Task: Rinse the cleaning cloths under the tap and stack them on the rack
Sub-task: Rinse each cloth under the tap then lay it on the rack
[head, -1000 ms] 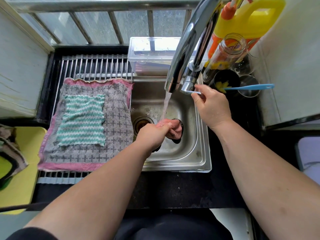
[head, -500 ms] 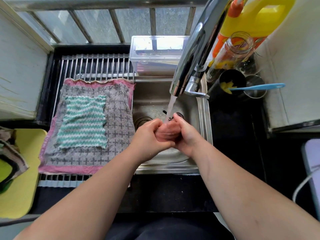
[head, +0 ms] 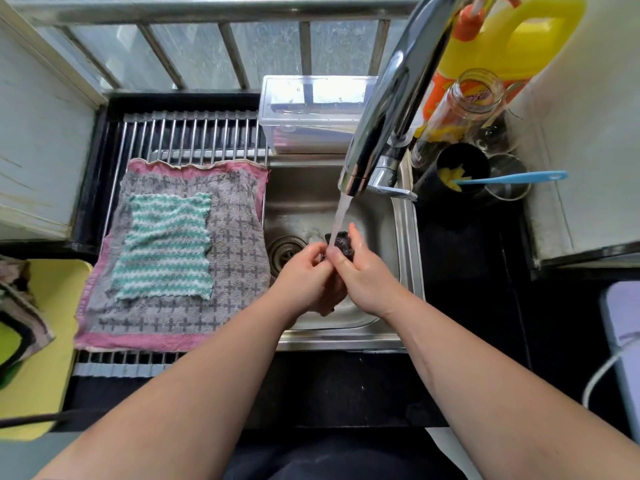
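Water runs from the chrome tap (head: 391, 98) into the steel sink (head: 407, 237). Under the stream, my left hand (head: 304, 271) and my right hand (head: 363, 271) are pressed together, both gripping a small bunched wet cloth (head: 343, 243). Only a dark, crumpled end of it shows above my fingers. On the metal rack (head: 194, 133) to the left lies a grey cloth with a pink border (head: 235, 271), spread flat. A green-and-white striped cloth (head: 166, 244) lies flat on top of it.
A clear plastic box (head: 311, 112) stands behind the sink. Right of the tap are a yellow jug (head: 512, 39), a glass jar (head: 457, 112) and a black cup holding a blue-handled tool (head: 509, 178). A yellow board (head: 45, 341) sits at the left edge.
My right hand left the tap lever and joined my left hand on the cloth. Both hands now squeeze it under the running water, and the cloth looks darker.
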